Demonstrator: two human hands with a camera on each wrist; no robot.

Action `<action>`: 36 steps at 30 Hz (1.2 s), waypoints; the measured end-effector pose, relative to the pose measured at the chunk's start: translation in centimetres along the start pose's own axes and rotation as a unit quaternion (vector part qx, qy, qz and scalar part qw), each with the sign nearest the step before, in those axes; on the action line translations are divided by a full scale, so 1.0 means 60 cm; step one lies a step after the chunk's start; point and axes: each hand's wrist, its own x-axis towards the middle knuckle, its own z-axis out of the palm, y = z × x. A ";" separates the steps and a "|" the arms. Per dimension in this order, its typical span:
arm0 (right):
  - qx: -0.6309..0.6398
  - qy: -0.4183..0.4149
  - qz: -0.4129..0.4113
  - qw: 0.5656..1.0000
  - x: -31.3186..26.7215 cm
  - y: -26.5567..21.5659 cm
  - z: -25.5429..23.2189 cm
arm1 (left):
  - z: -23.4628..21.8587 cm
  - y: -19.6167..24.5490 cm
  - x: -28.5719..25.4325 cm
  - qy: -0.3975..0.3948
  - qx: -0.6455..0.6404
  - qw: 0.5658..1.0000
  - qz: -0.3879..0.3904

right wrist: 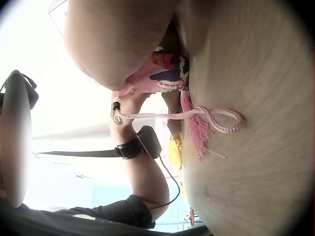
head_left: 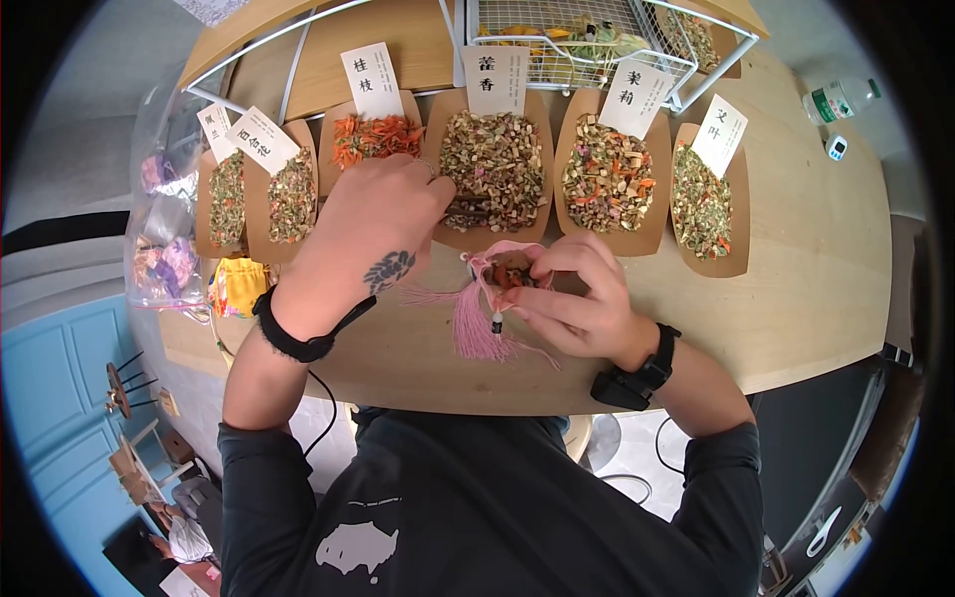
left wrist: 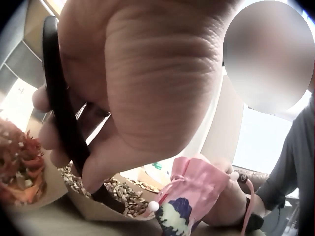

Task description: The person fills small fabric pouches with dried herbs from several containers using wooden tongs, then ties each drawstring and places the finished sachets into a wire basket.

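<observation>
My left hand (head_left: 373,224) grips a long, dark, curved utensil (left wrist: 66,108). Its lower end dips into the dried herbs of the third paper tray from the right (head_left: 494,164), and I cannot tell what shape that end has. My right hand (head_left: 582,294) pinches the rim of a pink drawstring pouch (left wrist: 197,189). The pouch's mouth gapes upward, and orange and brown bits (head_left: 512,276) show inside. A dark blue and white print covers its lower front in the left wrist view. A pink tassel (right wrist: 194,128) and cord loop (right wrist: 229,118) hang from it onto the table.
More labelled herb trays stand in a row, including an orange one (head_left: 368,139) and one at the right (head_left: 704,214). Behind them is a white wire rack (head_left: 557,50). At left sit a yellow pouch (head_left: 239,287) and a clear bag (head_left: 164,229); a bottle (head_left: 841,101) lies far right.
</observation>
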 end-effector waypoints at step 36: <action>0.009 -0.004 0.019 1.000 -0.002 -0.003 0.001 | -0.016 0.001 0.042 0.086 -0.010 0.996 -0.014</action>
